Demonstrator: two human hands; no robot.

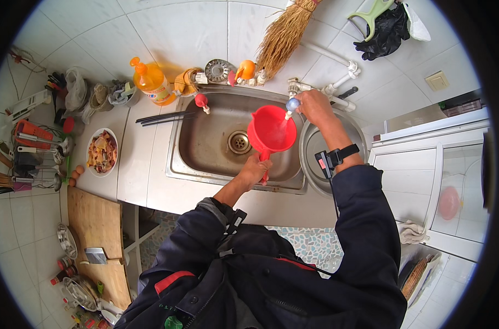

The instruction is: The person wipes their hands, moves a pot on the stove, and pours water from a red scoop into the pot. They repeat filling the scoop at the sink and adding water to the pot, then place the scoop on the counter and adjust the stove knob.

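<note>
My left hand (255, 169) grips the handle of a red plastic water ladle (272, 128), which it holds over the right part of a stainless steel sink (210, 158). My right hand (314, 107) is closed around the blue knob of a tap (292, 105) at the sink's right rear corner. Water runs from the tap's spout into the ladle. The sink's drain strainer (239, 142) shows to the left of the ladle. A large round metal basin (309, 154) stands against the sink's right side, partly under my right forearm.
A second tap with a red knob (201, 100) reaches over the sink's left rear. Black chopsticks (163, 118) lie across the left rim. An orange detergent bottle (154, 84), a plate of cut meat (102, 152) and several eggs (75, 174) stand further left. A straw brush (286, 35) hangs behind.
</note>
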